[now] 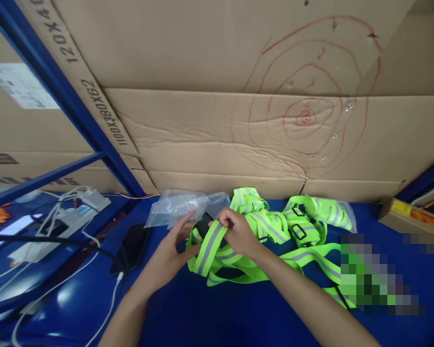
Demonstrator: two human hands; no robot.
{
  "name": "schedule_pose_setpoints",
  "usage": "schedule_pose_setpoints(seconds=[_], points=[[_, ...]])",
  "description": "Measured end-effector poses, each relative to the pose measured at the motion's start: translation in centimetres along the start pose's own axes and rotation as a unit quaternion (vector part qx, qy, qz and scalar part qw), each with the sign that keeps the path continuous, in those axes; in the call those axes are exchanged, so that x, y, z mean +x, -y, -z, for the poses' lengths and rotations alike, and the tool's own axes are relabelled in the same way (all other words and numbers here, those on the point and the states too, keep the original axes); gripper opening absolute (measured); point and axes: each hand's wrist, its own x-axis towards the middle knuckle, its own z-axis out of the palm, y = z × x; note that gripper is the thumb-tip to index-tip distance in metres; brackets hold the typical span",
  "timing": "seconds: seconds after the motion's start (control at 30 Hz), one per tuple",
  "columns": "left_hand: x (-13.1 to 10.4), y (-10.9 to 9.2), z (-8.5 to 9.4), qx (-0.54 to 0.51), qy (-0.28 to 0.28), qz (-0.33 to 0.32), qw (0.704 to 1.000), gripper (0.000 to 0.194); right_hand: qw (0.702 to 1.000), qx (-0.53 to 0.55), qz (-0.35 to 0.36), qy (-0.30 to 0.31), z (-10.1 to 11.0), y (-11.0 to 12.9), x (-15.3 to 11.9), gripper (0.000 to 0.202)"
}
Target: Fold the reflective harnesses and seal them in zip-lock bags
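From head height, the single camera is looking forward and down over the blue surface [217, 320] from its near side. It is sitting close enough that the left hand [171, 253] and the right hand [239, 234] are showing near the middle, while the cardboard [188, 53] beyond is filling the upper part of the view.

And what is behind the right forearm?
Yellow-green straps with grey stripes show at both sides of the right forearm, on a blue surface; whatever is directly behind it is covered.
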Motion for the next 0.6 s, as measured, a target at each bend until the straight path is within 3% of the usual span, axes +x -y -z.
schedule_pose_setpoints(seconds=[0.07, 0.17, 0.27, 0.33, 0.47, 0.6], points=[[0.1, 0.2, -0.2, -0.065, 0.011, 0.010, 0.998, 0.073, 1.000, 0.008, 0.006, -0.006, -0.1, 0.3, -0.4, 0.042], [-0.4, -0.1, -0.6, -0.087, -0.039, -0.014, 0.995, 0.064, 0.999, -0.034, -0.008, 0.033, 0.2, 0.7, -1.0, 0.021], [-1.3, -0.9, -1.2, -0.063, -0.086, -0.063, 0.992, 0.053, 0.984, -0.094, -0.024, 0.151, 0.8, 0.9, -1.3, 0.050], [-1.9, -1.6, -1.4, -0.062, -0.074, -0.082, 0.992, 0.051, 0.971, -0.111, -0.037, 0.210, 1.1, 0.8, -1.3, 0.057], [-2.5, -2.4, -1.5, -0.122, -0.026, -0.087, 0.988, 0.057, 0.977, -0.085, -0.063, 0.185, 1.5, 0.8, -1.1, 0.047], [-2.0, -1.1, -1.5, -0.096, -0.042, -0.072, 0.992, 0.056, 0.984, -0.047, -0.057, 0.161, 1.4, 1.3, -0.9, 0.031]])
